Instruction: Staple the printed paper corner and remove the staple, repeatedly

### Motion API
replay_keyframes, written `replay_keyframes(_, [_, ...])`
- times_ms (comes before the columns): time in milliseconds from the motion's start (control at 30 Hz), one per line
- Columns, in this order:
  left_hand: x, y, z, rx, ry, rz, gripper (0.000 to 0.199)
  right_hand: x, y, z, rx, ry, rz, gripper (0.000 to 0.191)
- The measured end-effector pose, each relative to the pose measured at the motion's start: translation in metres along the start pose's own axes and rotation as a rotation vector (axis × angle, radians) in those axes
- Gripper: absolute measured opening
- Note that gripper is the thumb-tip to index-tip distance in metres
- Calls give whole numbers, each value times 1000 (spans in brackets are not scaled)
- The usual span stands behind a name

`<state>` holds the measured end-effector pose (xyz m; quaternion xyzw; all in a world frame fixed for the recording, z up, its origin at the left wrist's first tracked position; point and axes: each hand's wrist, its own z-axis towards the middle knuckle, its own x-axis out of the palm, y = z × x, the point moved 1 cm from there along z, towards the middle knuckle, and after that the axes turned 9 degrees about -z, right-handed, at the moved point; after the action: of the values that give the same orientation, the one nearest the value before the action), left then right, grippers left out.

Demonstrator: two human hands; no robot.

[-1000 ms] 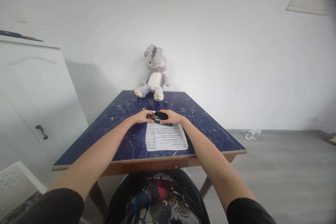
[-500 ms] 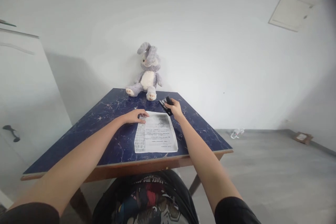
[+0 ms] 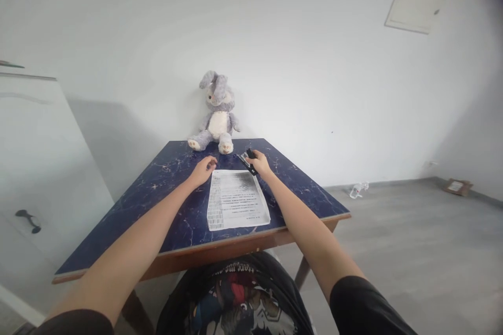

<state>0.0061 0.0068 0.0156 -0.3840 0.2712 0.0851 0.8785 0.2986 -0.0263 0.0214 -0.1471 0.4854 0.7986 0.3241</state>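
Okay, black stapler-like tool [image 3: 248,161] was in the right hand [image 3: 260,163], near the far right corner of the paper stack [image 3: 238,201]. Fingers and thumb were clamped on it, silvery part showing on its left side. It sat tilted, one end toward the plush rabbit, the other toward the paper. Couldn't tell whether it touched the counter [image 3: 157,180] or the paper.

Paper lay flat on the counter, near the front edge, printed side up: text lines over most of it, a denser printed strip down the left side, grey shading at the far end. Print too small to read.

Left hand [image 3: 203,169] was just beyond the far left corner of the paper, fingers partly curled, thumb slightly apart from them. Couldn't tell if it rested on the counter.

Counter top was dark blue, marble-patterned, with brown wood below the edge. Plush rabbit [image 3: 218,123], grey with a cream belly, sat upright at the far edge by the wall [image 3: 291,63]. White cabinet [image 3: 43,157] with dark handle stood left. Clear plastic item [image 3: 357,190] and brown box [image 3: 458,187] were on the grey floor [image 3: 401,241], right side.
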Motion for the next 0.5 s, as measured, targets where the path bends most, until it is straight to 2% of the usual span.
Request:
replay_keyframes(133, [-13,20,6,-191,-388,-18,29,2,5,-1,62,-35,-73,36])
replay_keyframes(233, [-23,37,5,-292,-579,-5,39,1,8,-4,29,-4,-107,38])
replay_keyframes(367, [-31,46,-1,-349,-605,72,36,2,17,-10,-74,107,-80,41])
replay_keyframes(433, [-31,42,-2,-335,-569,100,32,5,25,-13,-132,185,-27,45])
replay_keyframes(500, [-28,35,-2,-291,-483,116,33,11,31,-15,-185,266,17,50])
